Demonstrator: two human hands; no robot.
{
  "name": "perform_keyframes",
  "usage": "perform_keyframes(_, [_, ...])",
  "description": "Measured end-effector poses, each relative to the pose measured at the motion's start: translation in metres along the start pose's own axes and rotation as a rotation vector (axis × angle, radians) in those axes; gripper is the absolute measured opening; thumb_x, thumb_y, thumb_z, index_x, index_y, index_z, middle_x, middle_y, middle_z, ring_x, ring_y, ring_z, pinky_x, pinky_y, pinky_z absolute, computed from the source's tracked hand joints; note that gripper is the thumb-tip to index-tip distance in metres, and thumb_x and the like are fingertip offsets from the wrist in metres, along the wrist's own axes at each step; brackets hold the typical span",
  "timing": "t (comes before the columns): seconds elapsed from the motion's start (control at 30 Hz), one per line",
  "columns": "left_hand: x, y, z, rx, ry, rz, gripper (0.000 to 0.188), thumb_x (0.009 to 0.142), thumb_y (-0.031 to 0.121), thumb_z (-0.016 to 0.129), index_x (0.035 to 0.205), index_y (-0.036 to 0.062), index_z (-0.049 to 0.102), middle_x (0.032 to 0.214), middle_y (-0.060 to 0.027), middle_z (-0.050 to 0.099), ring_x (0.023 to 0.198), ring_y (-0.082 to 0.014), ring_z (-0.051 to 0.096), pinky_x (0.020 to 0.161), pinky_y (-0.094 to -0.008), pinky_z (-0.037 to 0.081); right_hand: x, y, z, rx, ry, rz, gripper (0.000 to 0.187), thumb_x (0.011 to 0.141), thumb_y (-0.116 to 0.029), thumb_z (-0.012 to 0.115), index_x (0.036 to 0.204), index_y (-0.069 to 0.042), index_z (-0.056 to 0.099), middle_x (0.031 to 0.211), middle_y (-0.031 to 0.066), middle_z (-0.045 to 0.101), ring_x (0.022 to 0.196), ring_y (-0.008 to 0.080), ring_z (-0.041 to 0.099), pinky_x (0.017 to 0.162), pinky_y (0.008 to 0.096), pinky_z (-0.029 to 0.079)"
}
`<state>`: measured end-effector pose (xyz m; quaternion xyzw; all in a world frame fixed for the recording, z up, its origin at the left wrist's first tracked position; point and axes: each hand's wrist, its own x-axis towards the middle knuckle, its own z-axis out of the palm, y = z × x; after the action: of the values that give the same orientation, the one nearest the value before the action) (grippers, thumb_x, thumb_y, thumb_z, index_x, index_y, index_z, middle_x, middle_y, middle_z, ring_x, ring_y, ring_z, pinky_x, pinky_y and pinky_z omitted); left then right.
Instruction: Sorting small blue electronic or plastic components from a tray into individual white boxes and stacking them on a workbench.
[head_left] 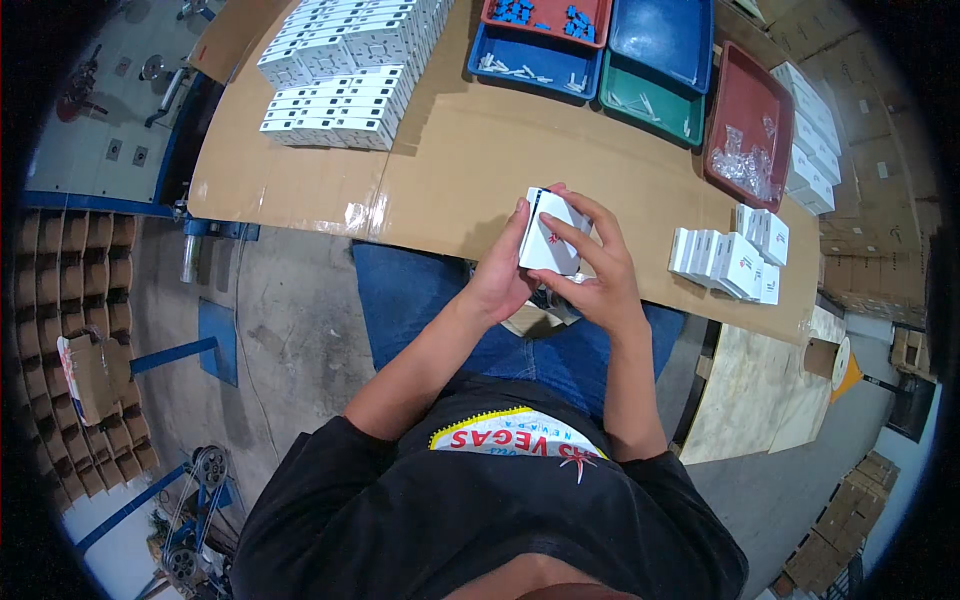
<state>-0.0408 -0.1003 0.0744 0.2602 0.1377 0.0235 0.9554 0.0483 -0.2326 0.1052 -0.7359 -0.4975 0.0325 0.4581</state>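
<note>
Both hands hold one small white box [551,238] above the near edge of the cardboard-covered table [470,160], over the person's lap. The left hand [503,275] grips its left side, thumb along the edge. The right hand [598,270] closes round the right side, with fingers spread across the top face. The box bears a small red mark on its upper face and a dark strip along its left edge.

At the far left of the table stands a large stack of white boxes [345,70], laid in tight rows. At the far centre sit a blue tray [535,60] with small white parts, a red tray [548,18] with blue parts, a second blue tray [662,38] and a green tray [652,98]. To the right, a dark red tray [750,120] holds clear plastic pieces. Beside it runs a row of white boxes [812,135]. Nearer, at right, a cluster of small white boxes [735,258] stands on edge, each with a red mark.

Brown cartons [85,330] line the floor at left.
</note>
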Motion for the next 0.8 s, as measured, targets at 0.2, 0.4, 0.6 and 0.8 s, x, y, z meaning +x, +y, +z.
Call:
perform_keyframes(0.2, [-0.0003,0.0016,0.0036,0.028,-0.01,0.02,0.061,0.112,0.053,0.027,0.158,0.0152,0.036,0.147,-0.0083,0.051,0.135,-0.0232,0.052,0.112,-0.0417,0.044,0.0008,-0.0012,-0.0015,0.003,-0.007,0.015,0.065,0.07,-0.021,0.09,0.132,-0.016,0.071,0.143,0.0159,0.055,0.131,0.0363,0.054,0.108,0.0465,0.047])
perform_keyframes(0.4, [-0.0006,-0.0002,0.0055,0.029,-0.01,0.025,0.061,0.112,0.053,0.027,0.159,0.0148,0.036,0.148,-0.0078,0.05,0.135,-0.0234,0.052,0.112,-0.0419,0.044,0.0003,-0.0009,-0.0039,0.013,-0.013,0.006,0.065,0.07,-0.02,0.09,0.132,-0.015,0.071,0.144,0.0154,0.055,0.132,0.0364,0.053,0.108,0.0464,0.047])
perform_keyframes(0.6, [-0.0014,0.0011,0.0008,-0.045,-0.053,0.045,0.058,0.113,0.048,0.026,0.159,0.0147,0.034,0.15,-0.0069,0.048,0.137,-0.0217,0.051,0.112,-0.0384,0.044,0.0016,-0.0035,-0.0027,0.045,-0.033,0.035,0.064,0.068,-0.017,0.091,0.13,-0.014,0.073,0.146,0.0148,0.054,0.136,0.0337,0.052,0.112,0.0447,0.044])
perform_keyframes(0.8, [-0.002,0.0024,-0.003,0.006,-0.06,0.059,0.061,0.111,0.051,0.03,0.16,0.0148,0.034,0.151,-0.0067,0.048,0.138,-0.0225,0.05,0.113,-0.0415,0.043,0.0042,-0.0012,0.0001,0.037,-0.044,0.014,0.065,0.069,-0.016,0.091,0.131,-0.014,0.072,0.146,0.0151,0.054,0.136,0.0341,0.051,0.112,0.0455,0.044])
